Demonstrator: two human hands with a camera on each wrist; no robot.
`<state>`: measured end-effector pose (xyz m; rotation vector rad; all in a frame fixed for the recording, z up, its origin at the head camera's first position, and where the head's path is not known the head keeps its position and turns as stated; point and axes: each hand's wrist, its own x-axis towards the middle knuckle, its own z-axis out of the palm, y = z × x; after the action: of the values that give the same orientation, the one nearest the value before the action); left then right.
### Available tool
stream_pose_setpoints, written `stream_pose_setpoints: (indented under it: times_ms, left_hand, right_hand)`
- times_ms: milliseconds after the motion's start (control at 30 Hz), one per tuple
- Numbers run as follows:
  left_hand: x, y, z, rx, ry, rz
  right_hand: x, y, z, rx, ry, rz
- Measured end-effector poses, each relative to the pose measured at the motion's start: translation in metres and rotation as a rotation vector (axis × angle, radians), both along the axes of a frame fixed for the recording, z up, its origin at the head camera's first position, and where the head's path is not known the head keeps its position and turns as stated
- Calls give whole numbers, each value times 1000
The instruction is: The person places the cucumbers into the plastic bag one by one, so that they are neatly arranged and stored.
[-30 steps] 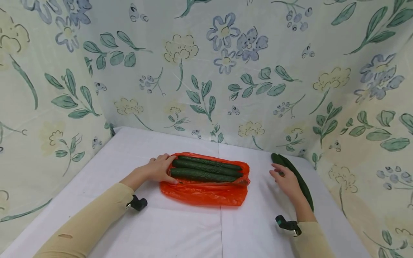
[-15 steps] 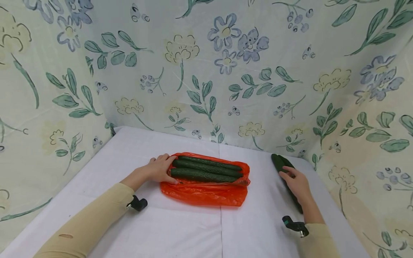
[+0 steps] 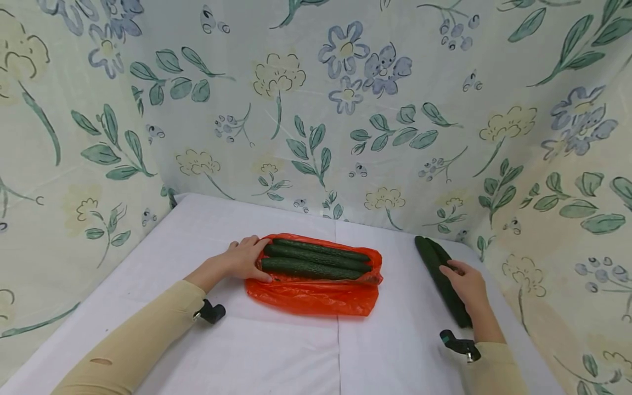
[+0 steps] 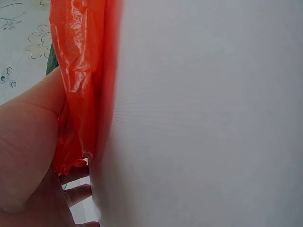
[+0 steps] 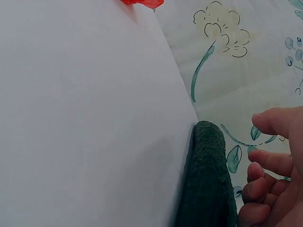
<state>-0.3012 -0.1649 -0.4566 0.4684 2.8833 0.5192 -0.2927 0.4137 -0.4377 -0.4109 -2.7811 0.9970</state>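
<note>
Three dark green cucumbers [image 3: 316,268] lie side by side in an orange-red plastic bag [image 3: 316,300] at mid-table, the bag's mouth spread open. My left hand [image 3: 241,260] grips the bag's left end, thumb at the front edge and fingers toward the back; the left wrist view shows the thumb partly behind the red film [image 4: 80,94]. To the right, two more cucumbers [image 3: 440,277] lie together on the cloth. Over their right side hovers my right hand [image 3: 466,282], fingers loosely bent. In the right wrist view it is apart from the cucumber [image 5: 206,179] and holds nothing.
A white cloth [image 3: 276,351] with a seam down its middle covers the table. Floral curtains [image 3: 316,126] hang behind and along both sides. The right-hand cucumbers lie near the table's right edge. Each wrist wears a small black camera mount [image 3: 212,311].
My right hand has moved rightward and a little down, across the loose cucumbers to their right side. These two now lie closer together. The left hand and the bag have stayed still.
</note>
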Motion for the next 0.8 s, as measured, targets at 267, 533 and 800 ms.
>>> stream_pose_setpoints:
  times_ms: [267,533,800]
  left_hand:
    - [-1,0,-2,-2,1,-4]
    - [-1,-1,-1,1,6,-3]
    - [-1,-1,-3,-3,5,-11]
  right_hand:
    - [1,5,-3,-30,-120,34]
    - [2,3,-1,-92,-165,44]
    - [1,4,0,-102,-189,57]
